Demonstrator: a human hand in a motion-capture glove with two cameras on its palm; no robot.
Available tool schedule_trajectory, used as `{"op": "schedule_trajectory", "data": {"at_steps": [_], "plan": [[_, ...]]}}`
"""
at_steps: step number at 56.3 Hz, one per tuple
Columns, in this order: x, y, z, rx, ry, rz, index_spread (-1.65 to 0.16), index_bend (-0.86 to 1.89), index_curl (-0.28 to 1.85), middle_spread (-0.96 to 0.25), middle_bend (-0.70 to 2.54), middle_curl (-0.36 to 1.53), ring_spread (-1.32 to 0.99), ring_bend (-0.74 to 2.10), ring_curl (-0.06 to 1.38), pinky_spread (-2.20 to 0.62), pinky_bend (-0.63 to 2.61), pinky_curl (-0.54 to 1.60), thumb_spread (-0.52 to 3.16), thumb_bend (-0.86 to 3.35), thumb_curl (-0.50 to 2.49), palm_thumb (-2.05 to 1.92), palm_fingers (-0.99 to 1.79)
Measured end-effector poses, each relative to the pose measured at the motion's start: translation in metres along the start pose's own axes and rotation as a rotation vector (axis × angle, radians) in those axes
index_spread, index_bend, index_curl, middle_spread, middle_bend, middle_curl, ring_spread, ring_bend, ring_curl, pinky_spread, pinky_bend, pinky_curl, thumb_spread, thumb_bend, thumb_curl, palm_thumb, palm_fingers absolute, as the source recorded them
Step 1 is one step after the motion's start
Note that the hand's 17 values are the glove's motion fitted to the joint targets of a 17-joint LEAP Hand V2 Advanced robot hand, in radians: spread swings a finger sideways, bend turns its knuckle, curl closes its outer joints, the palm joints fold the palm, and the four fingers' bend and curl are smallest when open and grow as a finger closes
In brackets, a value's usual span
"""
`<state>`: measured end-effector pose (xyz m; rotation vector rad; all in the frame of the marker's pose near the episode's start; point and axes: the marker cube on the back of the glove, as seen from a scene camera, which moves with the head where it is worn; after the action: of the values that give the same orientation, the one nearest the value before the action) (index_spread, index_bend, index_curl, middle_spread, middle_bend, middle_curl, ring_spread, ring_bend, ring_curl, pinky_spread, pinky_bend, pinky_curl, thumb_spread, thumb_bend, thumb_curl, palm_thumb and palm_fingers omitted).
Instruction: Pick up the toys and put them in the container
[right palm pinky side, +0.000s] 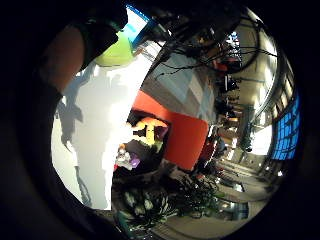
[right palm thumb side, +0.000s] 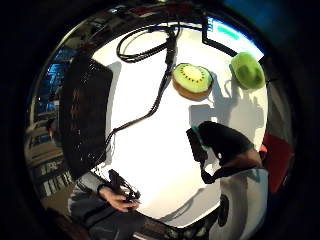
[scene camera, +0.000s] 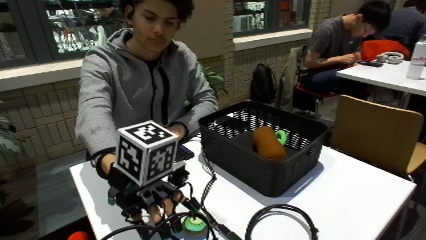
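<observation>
Gloved hand low over the table, basket behind it.

At lower left of the outside view the right hand (scene camera: 150, 200) hangs over the white table (scene camera: 346, 200), fingers pointing down and spread, gripping nothing, just above a green toy (scene camera: 195, 223). The kiwi half (right palm thumb side: 192, 80) and lime-green toy (right palm thumb side: 247, 70) lie well apart on the tabletop. The black basket (scene camera: 263, 150), mid-frame, holds a brown toy (scene camera: 268, 142) beside a green ring (scene camera: 282, 136). Bare table lies right of it.

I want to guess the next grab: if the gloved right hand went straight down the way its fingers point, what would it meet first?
Most likely the halved kiwi toy right under the fingertips of the right hand on the white table; depth is unclear.
</observation>
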<state>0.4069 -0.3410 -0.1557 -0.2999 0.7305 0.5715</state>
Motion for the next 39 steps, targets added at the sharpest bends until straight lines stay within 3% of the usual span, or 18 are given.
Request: {"op": "schedule_trajectory", "data": {"at_steps": [9,18,22,25,39], "plan": [[0.010,-0.029,0.019,-0.015,0.023,0.028,-0.27,0.12,0.14,0.03,0.32,0.47,-0.10,0.65,0.25,0.00,0.91,0.35,1.46,-0.01,0.31,0.24,-0.13],[0.008,-0.048,0.039,0.003,-0.204,0.012,-0.29,0.18,0.19,0.06,0.25,0.45,-0.04,0.54,0.22,0.01,0.92,0.35,1.43,-0.03,0.28,0.15,-0.07],[0.002,-0.053,0.042,0.021,-0.305,-0.010,-0.30,0.28,0.24,0.10,0.29,0.45,0.00,0.15,0.13,0.01,1.02,0.37,1.38,-0.06,0.27,0.04,-0.15],[-0.003,-0.054,0.041,0.027,-0.325,-0.019,-0.30,0.29,0.25,0.13,0.26,0.44,0.01,0.08,0.10,0.02,1.02,0.37,1.34,-0.06,0.26,-0.03,-0.15],[0.004,-0.054,0.041,0.003,-0.355,0.084,-0.31,0.24,0.30,0.15,0.19,0.41,0.06,0.22,0.11,0.04,0.99,0.36,1.20,-0.06,0.24,-0.09,0.03]]}}
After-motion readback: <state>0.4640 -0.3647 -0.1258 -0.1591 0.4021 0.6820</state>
